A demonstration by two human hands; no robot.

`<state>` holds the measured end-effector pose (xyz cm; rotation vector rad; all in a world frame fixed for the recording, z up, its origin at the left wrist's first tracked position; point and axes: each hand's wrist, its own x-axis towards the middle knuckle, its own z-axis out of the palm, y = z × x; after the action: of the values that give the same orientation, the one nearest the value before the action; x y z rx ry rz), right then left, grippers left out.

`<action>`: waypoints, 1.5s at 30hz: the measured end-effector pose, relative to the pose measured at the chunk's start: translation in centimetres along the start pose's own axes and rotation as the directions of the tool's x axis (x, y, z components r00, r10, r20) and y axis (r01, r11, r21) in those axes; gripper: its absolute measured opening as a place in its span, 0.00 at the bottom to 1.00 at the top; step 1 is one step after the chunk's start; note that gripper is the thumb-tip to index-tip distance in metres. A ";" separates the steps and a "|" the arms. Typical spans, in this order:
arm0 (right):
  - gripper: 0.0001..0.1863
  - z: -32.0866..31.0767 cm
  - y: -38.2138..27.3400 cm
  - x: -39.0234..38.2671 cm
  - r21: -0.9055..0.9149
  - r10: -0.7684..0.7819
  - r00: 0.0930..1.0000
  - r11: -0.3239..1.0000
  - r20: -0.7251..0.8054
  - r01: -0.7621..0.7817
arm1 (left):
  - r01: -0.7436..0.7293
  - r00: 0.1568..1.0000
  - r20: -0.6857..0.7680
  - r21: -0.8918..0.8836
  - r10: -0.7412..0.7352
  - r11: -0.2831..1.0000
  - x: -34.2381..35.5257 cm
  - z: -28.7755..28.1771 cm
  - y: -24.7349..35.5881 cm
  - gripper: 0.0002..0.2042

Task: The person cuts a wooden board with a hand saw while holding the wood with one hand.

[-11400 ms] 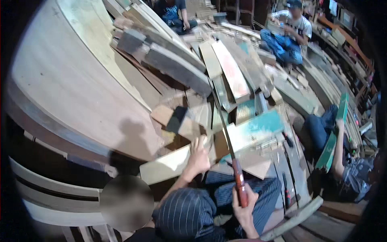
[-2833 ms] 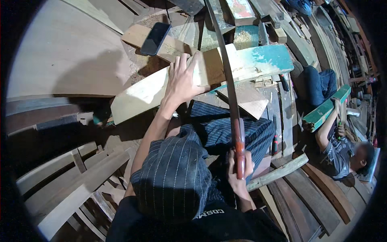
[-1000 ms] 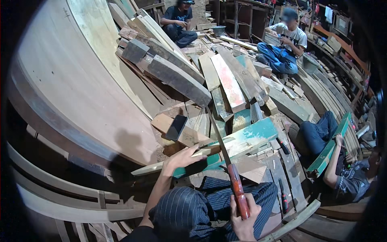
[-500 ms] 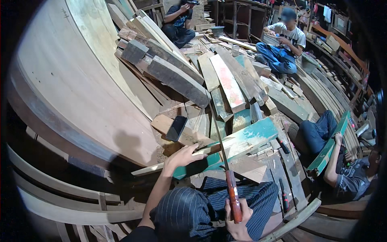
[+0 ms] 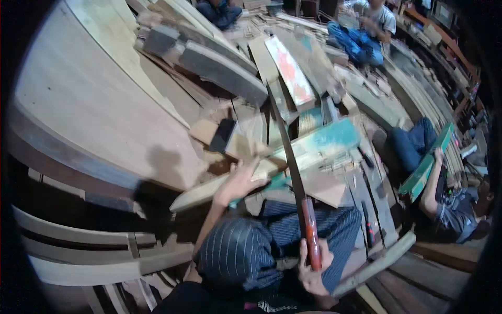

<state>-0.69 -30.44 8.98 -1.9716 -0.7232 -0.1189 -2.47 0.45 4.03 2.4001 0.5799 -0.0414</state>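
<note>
My right hand [image 5: 314,264] is wrapped round the reddish-brown handle of a machete [image 5: 294,162]. Its long dark blade points away from me and passes over a wooden board [image 5: 327,138] with worn green paint and bare pale wood. I cannot tell whether blade and wood touch. My left hand [image 5: 240,180], slightly blurred, grips the board left of the blade, fingers over its edge. The board slants across in front of my knees, its pale left end [image 5: 196,196] reaching past my left hand. A dark phone [image 5: 223,135] rests on a wood block just beyond that hand.
Stacked offcuts and beams [image 5: 222,70] lie ahead. A large curved wooden panel [image 5: 99,110] rises at left. Right of my knee lies a tool with a red and black handle [image 5: 370,233]. One co-worker [image 5: 460,206] at right holds a green board [image 5: 429,162]; two others sit farther back.
The whole view has shifted, so the scene sits higher. The machete has turned and shows more of its blade's side. The board's left end shows a broader pale face; my left hand stays on it.
</note>
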 end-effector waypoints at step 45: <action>0.10 2.4 -0.8 -1.1 -0.011 0.059 0.998 0.998 0.012 -0.059 | -0.031 0.980 -0.189 0.129 0.055 0.991 -1.4 1.2 -0.1 0.45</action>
<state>-2.55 -28.61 7.98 -2.0037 -0.6724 -0.0752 -3.65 -0.73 3.31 2.5556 0.6301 0.1799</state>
